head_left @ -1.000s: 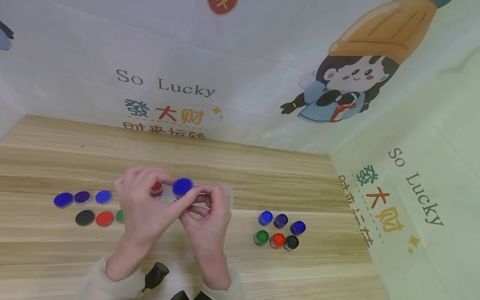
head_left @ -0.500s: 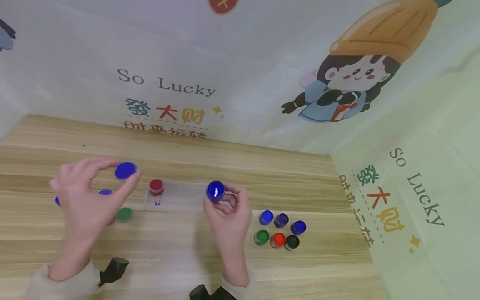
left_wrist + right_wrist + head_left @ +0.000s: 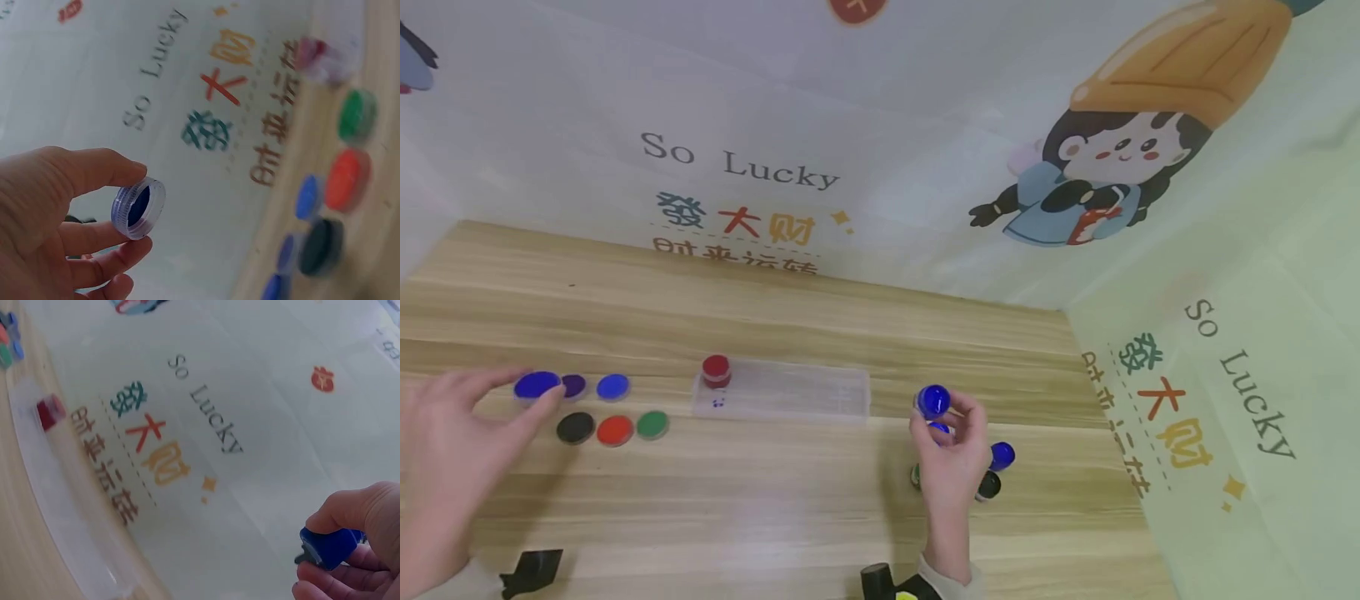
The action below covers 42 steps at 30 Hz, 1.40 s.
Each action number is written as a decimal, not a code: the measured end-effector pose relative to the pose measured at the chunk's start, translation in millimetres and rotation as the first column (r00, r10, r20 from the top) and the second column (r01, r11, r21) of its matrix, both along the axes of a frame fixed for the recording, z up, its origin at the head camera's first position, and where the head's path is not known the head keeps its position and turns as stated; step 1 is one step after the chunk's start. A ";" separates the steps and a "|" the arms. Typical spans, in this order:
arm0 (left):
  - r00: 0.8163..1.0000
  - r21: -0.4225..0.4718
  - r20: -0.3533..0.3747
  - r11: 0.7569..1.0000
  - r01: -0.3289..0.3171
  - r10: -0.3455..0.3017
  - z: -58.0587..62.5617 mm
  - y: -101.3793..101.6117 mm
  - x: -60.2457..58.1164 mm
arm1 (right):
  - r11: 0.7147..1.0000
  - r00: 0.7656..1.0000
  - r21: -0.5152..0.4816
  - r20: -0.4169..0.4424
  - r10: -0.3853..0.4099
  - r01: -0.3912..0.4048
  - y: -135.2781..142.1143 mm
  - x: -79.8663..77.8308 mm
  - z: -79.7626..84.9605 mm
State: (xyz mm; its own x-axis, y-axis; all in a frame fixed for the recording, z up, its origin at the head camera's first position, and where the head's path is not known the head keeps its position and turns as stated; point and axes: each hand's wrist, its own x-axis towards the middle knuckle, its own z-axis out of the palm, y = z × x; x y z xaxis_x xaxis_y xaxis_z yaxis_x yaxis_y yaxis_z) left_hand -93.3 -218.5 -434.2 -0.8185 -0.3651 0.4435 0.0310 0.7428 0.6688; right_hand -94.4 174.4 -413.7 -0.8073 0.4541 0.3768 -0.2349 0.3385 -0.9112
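Observation:
My left hand (image 3: pixel 463 446) pinches a blue paint pot lid (image 3: pixel 537 385) between thumb and fingers, over the far-left end of the lids on the table. In the left wrist view that lid (image 3: pixel 156 212) has a clear ridged rim. Between the thumb and fingers of my right hand (image 3: pixel 953 475) is an uncapped blue paint pot (image 3: pixel 934 402), above the group of open pots at right. The right wrist view shows this blue pot (image 3: pixel 332 547) tilted on its side. Some pots are hidden behind the right hand.
Purple (image 3: pixel 574 386), light blue (image 3: pixel 613 387), black (image 3: pixel 576 427), red (image 3: pixel 615 431) and green (image 3: pixel 652 425) lids lie at left. A clear plastic case (image 3: pixel 797 392) bears a capped red pot (image 3: pixel 716 372). Blue (image 3: pixel 1002 456) and black (image 3: pixel 988 486) open pots stand at right.
The blue lid has come off the pot. My hands have parted, the left carrying the lid to the lids at left, the right carrying the pot to the open pots at right.

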 end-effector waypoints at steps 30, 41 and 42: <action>0.869 -0.036 0.494 0.999 0.012 0.007 -71.9 -42.6 1.3 | 0.898 0.874 0.160 0.214 -0.436 0.409 84.1 40.7 -53.6; 0.881 -0.062 0.474 0.998 0.032 0.001 -72.2 -43.2 2.0 | 0.896 0.815 0.197 0.372 -0.444 0.399 107.7 51.9 -60.8; 0.876 -0.062 0.483 0.998 0.030 0.004 -71.6 -42.9 1.8 | 0.901 0.813 0.203 0.389 -0.434 0.384 109.1 52.2 -62.0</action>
State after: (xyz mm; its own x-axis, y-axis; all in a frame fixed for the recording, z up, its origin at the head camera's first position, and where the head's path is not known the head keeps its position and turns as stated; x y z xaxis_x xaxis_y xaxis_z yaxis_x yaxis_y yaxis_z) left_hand -91.5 -261.3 -505.8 -0.9415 -0.3368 0.0148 -0.2728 0.7869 0.5535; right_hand -42.1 283.5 -475.7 -0.6472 0.7533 0.1167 0.3383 0.4210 -0.8416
